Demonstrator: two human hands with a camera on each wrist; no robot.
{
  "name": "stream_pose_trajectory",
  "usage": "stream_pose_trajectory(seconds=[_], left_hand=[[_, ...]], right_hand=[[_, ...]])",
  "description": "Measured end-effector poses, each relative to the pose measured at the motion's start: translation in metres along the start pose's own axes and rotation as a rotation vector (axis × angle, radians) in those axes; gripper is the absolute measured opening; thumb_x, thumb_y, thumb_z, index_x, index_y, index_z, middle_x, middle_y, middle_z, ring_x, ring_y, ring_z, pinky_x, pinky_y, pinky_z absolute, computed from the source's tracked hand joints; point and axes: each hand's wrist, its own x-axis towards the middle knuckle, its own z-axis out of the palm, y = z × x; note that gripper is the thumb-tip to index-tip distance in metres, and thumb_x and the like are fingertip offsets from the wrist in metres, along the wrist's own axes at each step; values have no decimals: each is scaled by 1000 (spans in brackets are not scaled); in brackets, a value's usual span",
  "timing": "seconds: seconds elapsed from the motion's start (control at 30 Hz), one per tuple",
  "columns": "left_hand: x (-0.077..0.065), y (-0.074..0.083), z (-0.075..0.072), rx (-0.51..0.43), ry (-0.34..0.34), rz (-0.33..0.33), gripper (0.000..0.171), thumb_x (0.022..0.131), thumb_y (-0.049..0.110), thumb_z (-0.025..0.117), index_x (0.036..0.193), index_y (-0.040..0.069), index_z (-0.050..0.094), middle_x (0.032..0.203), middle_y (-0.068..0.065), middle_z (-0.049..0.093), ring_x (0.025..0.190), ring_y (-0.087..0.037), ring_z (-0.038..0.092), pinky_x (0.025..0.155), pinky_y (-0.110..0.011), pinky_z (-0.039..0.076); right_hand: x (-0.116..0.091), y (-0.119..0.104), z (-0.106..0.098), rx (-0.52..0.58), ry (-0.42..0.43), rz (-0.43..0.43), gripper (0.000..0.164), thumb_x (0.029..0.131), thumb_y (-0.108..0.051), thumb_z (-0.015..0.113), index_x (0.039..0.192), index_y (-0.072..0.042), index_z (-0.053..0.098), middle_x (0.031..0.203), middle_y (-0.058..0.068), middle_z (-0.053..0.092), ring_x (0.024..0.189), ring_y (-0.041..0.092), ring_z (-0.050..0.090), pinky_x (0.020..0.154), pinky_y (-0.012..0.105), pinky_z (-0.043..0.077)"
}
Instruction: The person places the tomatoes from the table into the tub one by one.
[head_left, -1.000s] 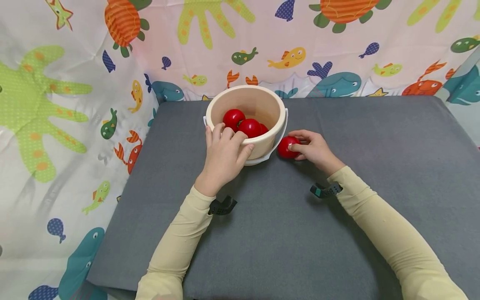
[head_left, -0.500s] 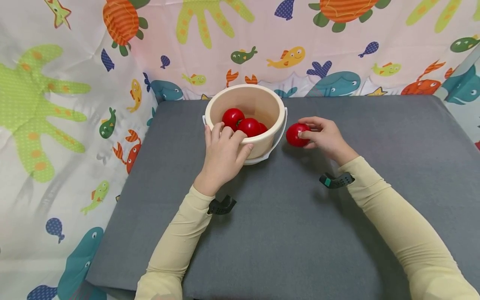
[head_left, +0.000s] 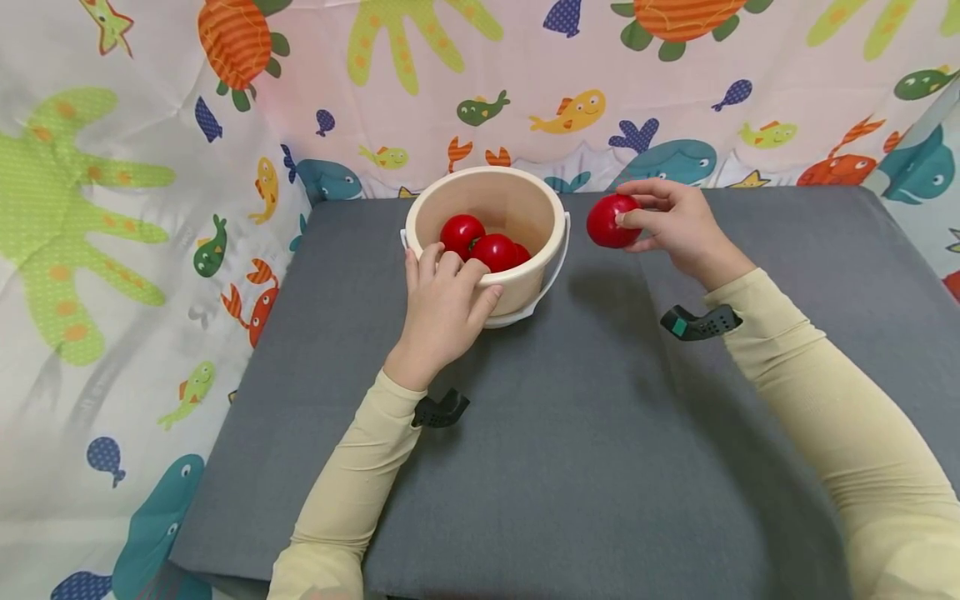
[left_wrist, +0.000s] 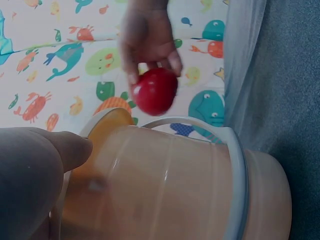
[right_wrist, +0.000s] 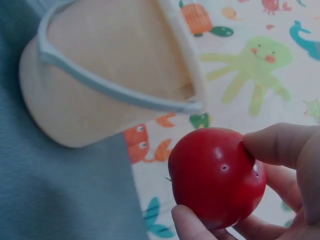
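A cream bucket (head_left: 517, 293) stands on the table with several red tomatoes (head_left: 462, 235) inside. My left hand (head_left: 438, 321) grips its near rim, fingertips hooked over the inside and thumb along the outer wall. To the right of the bucket, my right hand (head_left: 678, 227) holds another red tomato (head_left: 613, 221) in the air, pinched between thumb and fingers. In the right wrist view this tomato (right_wrist: 217, 177) shows small dark marks on its shiny skin. From the left wrist, the same tomato (left_wrist: 156, 91) appears beyond the bucket's rim.
The bucket's white handle (head_left: 551, 279) hangs down on its right side. A grey cloth covers the table (head_left: 570, 467). Behind and to the left hangs a curtain (head_left: 420, 50) printed with sea animals. Dark wrist devices (head_left: 701, 323) sit under both forearms.
My right hand has lifted the tomato off the table beside the bucket, moving up and to the right. My left hand has stayed on the bucket's rim.
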Motion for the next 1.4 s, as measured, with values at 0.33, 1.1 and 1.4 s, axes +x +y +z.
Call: stream_pose_trajectory(seconds=[0.33, 1.1, 1.4], left_hand=[[0, -1, 1, -1, 14, 9, 28, 97, 31, 64, 115, 9, 69, 111, -18, 64, 137, -42, 41, 118, -75, 12], [0, -2, 1, 16, -8, 1, 32, 96, 34, 66, 117, 10, 68, 115, -17, 64, 137, -40, 41, 119, -74, 14], [1, -2, 0, 14, -12, 1, 33, 96, 34, 66, 119, 10, 68, 116, -16, 65, 137, -39, 42, 119, -73, 14]], right_hand=[[3, -52, 5, 93, -48, -66, 48, 96, -17, 70, 143, -18, 57, 143, 6, 52, 124, 18, 48, 69, 23, 61], [11, -88, 73, -32, -183, -208, 46, 94, -11, 69, 139, -11, 60, 143, 15, 58, 125, 31, 58, 71, 24, 61], [15, -82, 95, -88, -245, -162, 48, 96, -13, 67, 143, -12, 57, 141, 15, 59, 120, 30, 61, 77, 30, 62]])
